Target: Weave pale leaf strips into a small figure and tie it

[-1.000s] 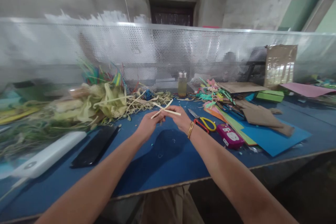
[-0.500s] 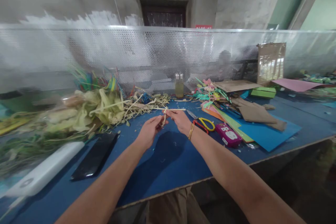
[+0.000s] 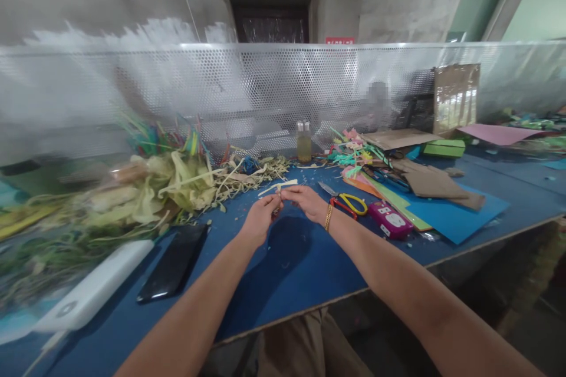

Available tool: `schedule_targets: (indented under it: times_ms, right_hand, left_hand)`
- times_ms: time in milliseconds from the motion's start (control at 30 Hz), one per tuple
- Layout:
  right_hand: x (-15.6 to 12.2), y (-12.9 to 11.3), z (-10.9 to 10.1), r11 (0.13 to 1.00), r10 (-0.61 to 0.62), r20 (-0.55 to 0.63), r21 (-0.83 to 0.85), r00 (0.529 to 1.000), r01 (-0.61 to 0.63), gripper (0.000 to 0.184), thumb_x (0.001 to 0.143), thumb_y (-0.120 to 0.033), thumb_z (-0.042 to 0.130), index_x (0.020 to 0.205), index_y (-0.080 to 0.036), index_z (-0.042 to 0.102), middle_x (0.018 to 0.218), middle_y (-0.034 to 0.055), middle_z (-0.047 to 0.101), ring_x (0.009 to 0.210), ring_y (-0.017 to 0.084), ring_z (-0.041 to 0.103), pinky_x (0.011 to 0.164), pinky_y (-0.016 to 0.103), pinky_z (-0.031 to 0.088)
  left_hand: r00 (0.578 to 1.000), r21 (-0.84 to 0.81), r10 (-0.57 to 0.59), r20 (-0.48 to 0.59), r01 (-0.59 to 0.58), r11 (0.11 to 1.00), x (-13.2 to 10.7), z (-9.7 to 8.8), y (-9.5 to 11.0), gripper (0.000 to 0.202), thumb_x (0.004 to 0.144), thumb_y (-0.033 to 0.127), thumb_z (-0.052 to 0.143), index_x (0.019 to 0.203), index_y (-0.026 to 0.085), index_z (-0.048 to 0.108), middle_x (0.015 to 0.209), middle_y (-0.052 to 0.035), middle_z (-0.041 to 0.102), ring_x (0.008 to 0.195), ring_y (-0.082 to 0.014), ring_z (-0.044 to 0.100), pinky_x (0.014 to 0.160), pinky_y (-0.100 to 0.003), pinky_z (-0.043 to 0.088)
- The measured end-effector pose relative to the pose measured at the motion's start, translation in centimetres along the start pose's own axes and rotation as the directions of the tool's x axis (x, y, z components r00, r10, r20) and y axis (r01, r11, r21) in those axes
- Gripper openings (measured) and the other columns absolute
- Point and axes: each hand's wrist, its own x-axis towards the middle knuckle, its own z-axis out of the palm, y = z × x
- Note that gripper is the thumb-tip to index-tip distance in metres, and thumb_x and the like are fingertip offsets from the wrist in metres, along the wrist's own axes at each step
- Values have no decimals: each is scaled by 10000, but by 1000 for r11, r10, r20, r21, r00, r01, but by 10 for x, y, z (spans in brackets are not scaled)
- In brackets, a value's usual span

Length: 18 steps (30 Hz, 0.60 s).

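Observation:
My left hand (image 3: pixel 260 219) and my right hand (image 3: pixel 308 202) meet above the blue table, fingertips almost touching. Both pinch a narrow pale strip of plant fibre (image 3: pixel 290 183), which looks like corn husk. Its two ends stick out past the fingers, slanting up to the right; the middle is partly hidden by the fingertips. A gold bracelet (image 3: pixel 328 216) circles my right wrist. Just right of that wrist lie scissors with yellow handles (image 3: pixel 355 203) and a red-handled tool (image 3: pixel 345 208). Beside them is a purple case (image 3: pixel 389 221) with a white figure on it.
Heaped pale husks (image 3: pixel 183 182) and green stalks cover the left side. A black phone-like slab (image 3: pixel 174 262) and a white device with a cable (image 3: pixel 97 285) lie nearer. A lidded bottle (image 3: pixel 303 144) stands behind my hands. Coloured paper (image 3: pixel 460 218) and cardboard (image 3: pixel 433 188) lie right.
The strip has gone from nearly level to slanted, and the piece that hung between my hands no longer shows. My hands have drawn closer together. The whole view has shifted slightly.

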Motion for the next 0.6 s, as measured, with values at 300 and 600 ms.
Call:
schedule_targets:
  times_ms: [300,600]
  right_hand:
    - [16,-5,-21,980,-26,-252,187,967,75,357,534,-443,813,675,-172,628,579,-44,556,549,72,433,540,233,316]
    - [10,-15,-24,977,-71,-157,186,985,100,409,527,-445,831,760,-184,620,738,-3,657,620,91,531,582,231,391]
  left_hand:
    - [978,327,-3,209,-66,943,-10,10,-1,239,688,413,648,656,178,686,540,8,517,530,-126,437,552,-250,328]
    - [958,601,21,285,-196,775,-13,8,23,277,647,497,699,621,224,743,595,-28,676,626,-215,587,583,-275,397]
